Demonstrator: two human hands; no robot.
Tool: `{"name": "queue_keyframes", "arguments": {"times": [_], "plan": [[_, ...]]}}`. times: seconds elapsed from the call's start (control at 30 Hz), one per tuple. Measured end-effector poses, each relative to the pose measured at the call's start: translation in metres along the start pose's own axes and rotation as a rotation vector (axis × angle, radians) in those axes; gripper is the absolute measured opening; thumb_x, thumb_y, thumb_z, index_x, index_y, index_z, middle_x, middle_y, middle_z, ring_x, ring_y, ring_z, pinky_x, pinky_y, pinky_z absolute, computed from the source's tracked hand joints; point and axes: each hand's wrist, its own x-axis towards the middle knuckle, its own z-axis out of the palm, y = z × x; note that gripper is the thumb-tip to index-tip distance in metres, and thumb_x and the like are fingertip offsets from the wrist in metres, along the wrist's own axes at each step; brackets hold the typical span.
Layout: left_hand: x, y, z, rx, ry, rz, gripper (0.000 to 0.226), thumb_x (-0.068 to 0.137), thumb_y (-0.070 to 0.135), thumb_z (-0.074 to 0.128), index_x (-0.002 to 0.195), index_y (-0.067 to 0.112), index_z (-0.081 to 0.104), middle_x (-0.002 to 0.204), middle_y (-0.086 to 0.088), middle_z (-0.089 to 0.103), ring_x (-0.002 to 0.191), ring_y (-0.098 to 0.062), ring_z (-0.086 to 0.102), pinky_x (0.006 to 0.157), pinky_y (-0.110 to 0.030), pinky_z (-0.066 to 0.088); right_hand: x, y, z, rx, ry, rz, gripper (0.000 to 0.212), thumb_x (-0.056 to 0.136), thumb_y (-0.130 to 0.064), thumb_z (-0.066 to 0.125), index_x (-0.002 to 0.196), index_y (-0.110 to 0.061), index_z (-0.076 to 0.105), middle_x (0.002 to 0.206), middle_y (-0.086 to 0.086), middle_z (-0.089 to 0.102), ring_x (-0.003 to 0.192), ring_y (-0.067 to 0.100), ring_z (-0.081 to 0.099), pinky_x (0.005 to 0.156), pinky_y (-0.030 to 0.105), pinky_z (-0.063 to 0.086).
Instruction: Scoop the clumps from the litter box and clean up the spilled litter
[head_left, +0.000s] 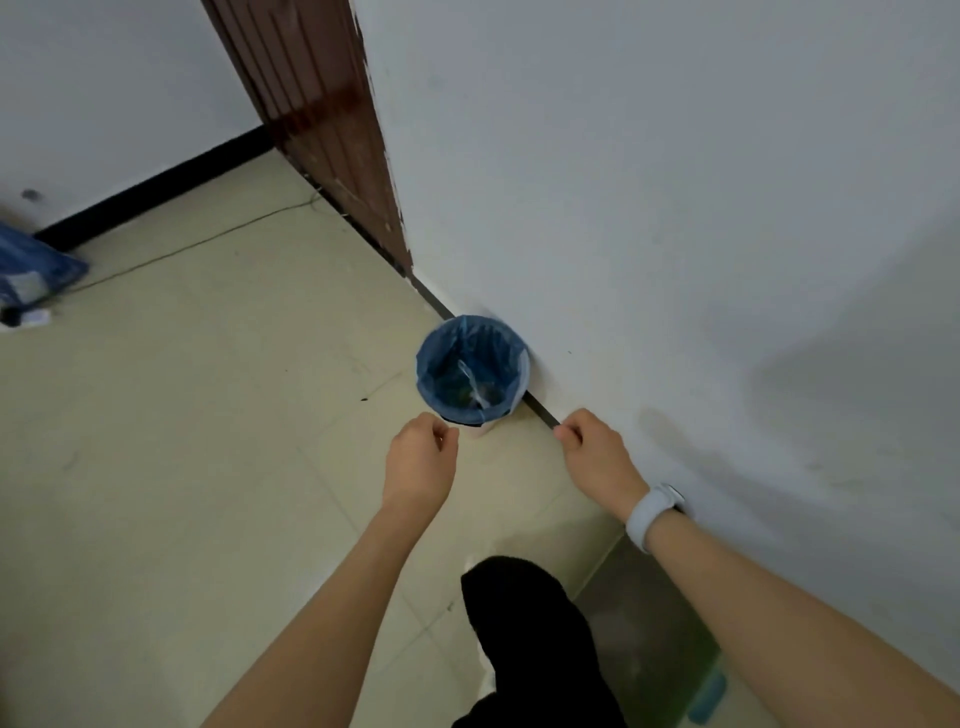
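Bare skin, both forearms reaching up from the bottom of the frame toward the centre. The left hand (422, 457) is curled loosely, fingers bent in toward the palm with the thumb close to them; it may pinch something very small, but the view is too soft to tell, and nothing shows between the fingers. The right hand (592, 449) is curled the same way, knuckles up, and no object shows in it either. A pale wristband with a small watch face (652, 512) sits on the right wrist.

Just above and between the two hands, at the middle of the frame, stands a small round bin (471, 370) lined with a blue plastic bag folded over its rim; some dark and clear scraps lie at its bottom. It stands against the white wall (675, 208), on the dark skirting line. The left hand is just beside its lower edge, not touching; the right hand is lower right of it, near the skirting.

Cream floor tiles (208, 415) fill the left half. A brown door frame (322, 119) rises at upper centre. A blue bag (31, 270) lies at the far left edge. A black-clad leg (535, 639) shows at bottom centre. No readable writing or labels anywhere
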Motion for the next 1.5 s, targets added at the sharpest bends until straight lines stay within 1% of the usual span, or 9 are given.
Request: {"name": "queue_keyframes", "arguments": {"times": [0.37, 0.63, 0.73, 0.83, 1.0, 1.13, 1.27, 1.4, 1.5], "plan": [[0.181, 0.026, 0.01, 0.01, -0.053, -0.142, 0.018, 0.096, 0.019, 0.046, 0.095, 0.004, 0.057, 0.09, -0.011, 0.062, 0.082, -0.024, 0.056, 0.07, -0.03, 0.042, 0.184, -0.048, 0.038, 0.098, -0.001, 0.051, 0.017, 0.097, -0.012, 0.04, 0.081, -0.007, 0.042, 0.073, 0.001, 0.045, 0.06, 0.008, 0.037, 0.048, 0.008, 0.037], [0.306, -0.025, 0.094, 0.086, -0.158, -0.112, 0.016, 0.096, 0.013, 0.044, 0.082, 0.009, 0.05, 0.071, 0.002, 0.048, 0.067, -0.014, 0.046, 0.066, -0.025, 0.037, 0.313, -0.001, 0.113, 0.098, 0.04, 0.149, 0.027, 0.096, -0.01, 0.042, 0.069, -0.014, 0.042, 0.068, -0.001, 0.047, 0.061, 0.011, 0.043, 0.06, 0.024, 0.036], [0.345, -0.055, 0.133, 0.213, -0.367, 0.004, 0.018, 0.094, 0.006, 0.043, 0.093, 0.013, 0.06, 0.107, -0.006, 0.053, 0.106, -0.024, 0.047, 0.088, -0.027, 0.035, 0.35, 0.028, 0.146, 0.114, -0.117, 0.223, 0.021, 0.097, -0.017, 0.043, 0.108, -0.008, 0.059, 0.11, 0.01, 0.059, 0.103, 0.025, 0.054, 0.088, 0.033, 0.042], [0.369, -0.078, 0.159, 0.486, -0.692, 0.008, 0.051, 0.094, 0.023, 0.048, 0.142, 0.033, 0.032, 0.157, -0.007, -0.003, 0.143, -0.03, -0.01, 0.114, -0.054, 0.007, 0.372, 0.049, 0.168, 0.061, -0.336, 0.323, 0.041, 0.096, -0.041, 0.04, 0.132, -0.024, 0.048, 0.15, 0.005, 0.029, 0.141, 0.026, 0.017, 0.115, 0.046, 0.016], [0.386, -0.093, 0.167, 0.748, -0.51, 0.185, 0.052, 0.1, 0.03, 0.033, 0.148, 0.025, 0.014, 0.131, -0.004, 0.054, 0.131, -0.023, 0.04, 0.113, -0.056, -0.001, 0.383, 0.057, 0.168, -0.348, -0.142, 0.235, 0.033, 0.099, -0.027, 0.033, 0.114, -0.014, 0.059, 0.105, 0.011, 0.065, 0.099, 0.027, 0.058, 0.101, 0.04, 0.034], [0.39, -0.095, 0.164, 0.627, -0.551, 0.224, 0.078, 0.093, 0.01, 0.049, 0.148, 0.032, -0.002, 0.156, -0.013, -0.007, 0.133, -0.031, 0.034, 0.097, -0.038, 0.046, 0.383, 0.048, 0.167, -0.302, -0.311, 0.136, 0.079, 0.09, 0.0, 0.048, 0.147, -0.031, 0.004, 0.155, 0.007, 0.007, 0.083, 0.019, 0.059, 0.068, 0.025, 0.05], [0.399, -0.072, 0.141, 0.756, -0.539, 0.348, 0.05, 0.1, 0.028, 0.036, 0.146, 0.03, 0.017, 0.115, -0.007, 0.061, 0.098, -0.023, 0.061, 0.084, -0.036, 0.049, 0.376, 0.022, 0.157, -0.553, -0.22, 0.247, 0.039, 0.1, -0.034, 0.027, 0.122, -0.02, 0.056, 0.131, 0.003, 0.053, 0.129, 0.021, 0.04, 0.113, 0.049, 0.011], [0.403, -0.046, 0.104, 0.981, -0.441, 0.474, 0.061, 0.091, 0.063, 0.027, 0.146, 0.037, 0.014, 0.157, -0.011, -0.002, 0.142, -0.036, -0.005, 0.104, -0.069, 0.001, 0.363, -0.011, 0.127, -0.62, -0.275, 0.225, 0.05, 0.099, -0.045, 0.016, 0.146, -0.029, 0.021, 0.156, 0.001, 0.012, 0.144, 0.025, -0.001, 0.11, 0.058, -0.008], [0.397, -0.006, 0.063, 0.851, -0.293, 0.568, 0.076, 0.085, 0.072, 0.025, 0.145, 0.041, -0.008, 0.152, -0.011, -0.022, 0.14, -0.041, -0.013, 0.101, -0.072, 0.004, 0.346, -0.051, 0.083, -0.632, -0.244, 0.187, 0.052, 0.1, -0.04, 0.023, 0.148, -0.024, 0.011, 0.156, 0.003, 0.007, 0.144, 0.024, 0.003, 0.116, 0.047, 0.008]]}}
